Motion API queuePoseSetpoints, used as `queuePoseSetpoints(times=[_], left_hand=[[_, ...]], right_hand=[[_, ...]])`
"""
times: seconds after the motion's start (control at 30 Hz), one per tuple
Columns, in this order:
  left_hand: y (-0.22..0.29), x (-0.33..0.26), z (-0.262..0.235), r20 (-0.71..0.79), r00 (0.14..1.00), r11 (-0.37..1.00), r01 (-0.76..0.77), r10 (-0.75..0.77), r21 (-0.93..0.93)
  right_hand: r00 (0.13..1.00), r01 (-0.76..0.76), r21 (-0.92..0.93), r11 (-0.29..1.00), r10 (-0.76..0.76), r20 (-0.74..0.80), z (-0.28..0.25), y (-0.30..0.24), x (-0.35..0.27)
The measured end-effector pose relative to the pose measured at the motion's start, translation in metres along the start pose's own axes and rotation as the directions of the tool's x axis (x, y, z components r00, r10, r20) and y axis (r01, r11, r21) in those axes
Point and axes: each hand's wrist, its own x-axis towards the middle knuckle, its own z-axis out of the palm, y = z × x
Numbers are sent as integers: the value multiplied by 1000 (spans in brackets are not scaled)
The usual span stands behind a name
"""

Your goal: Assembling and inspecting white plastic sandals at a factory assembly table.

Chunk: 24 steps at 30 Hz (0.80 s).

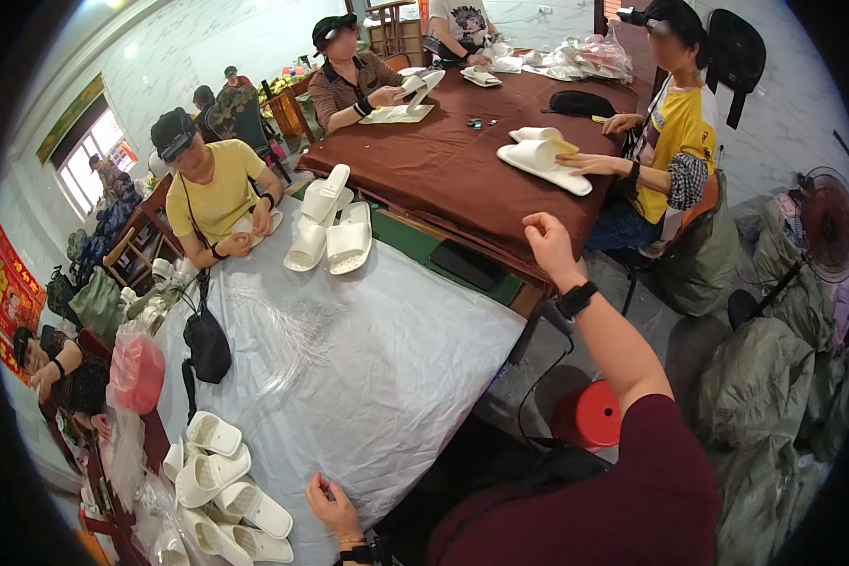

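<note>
My left hand [331, 507] rests on the near edge of a table under a pale grey sheet [349, 358], fingers slightly curled, holding nothing. My right hand [549, 243] is raised over the corner of the brown-clothed table [443, 160], fingers loosely bent and empty, with a black watch on the wrist. Several white slippers [332, 229] lie at the far end of the grey sheet. More white slippers [222, 491] are piled to the left of my left hand.
Several people sit around both tables handling white slippers. A black bag [206, 344] hangs at the left table edge, beside a red plastic bag [138, 370]. A red stool [590, 415] stands below my right arm. Green sacks [764, 377] and a fan [825, 222] are at right.
</note>
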Motion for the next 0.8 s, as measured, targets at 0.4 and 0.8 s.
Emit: queuePoseSetpoints(times=[0.4, 0.8], left_hand=[[-6, 0, 6, -7, 998, 993, -67, 68, 93], [-3, -1, 5, -37, 994, 982, -100, 107, 158]], right_hand=[[945, 284, -513, 810, -145, 294, 47, 25, 65], [874, 90, -707, 702, 285, 394, 90, 16, 115]])
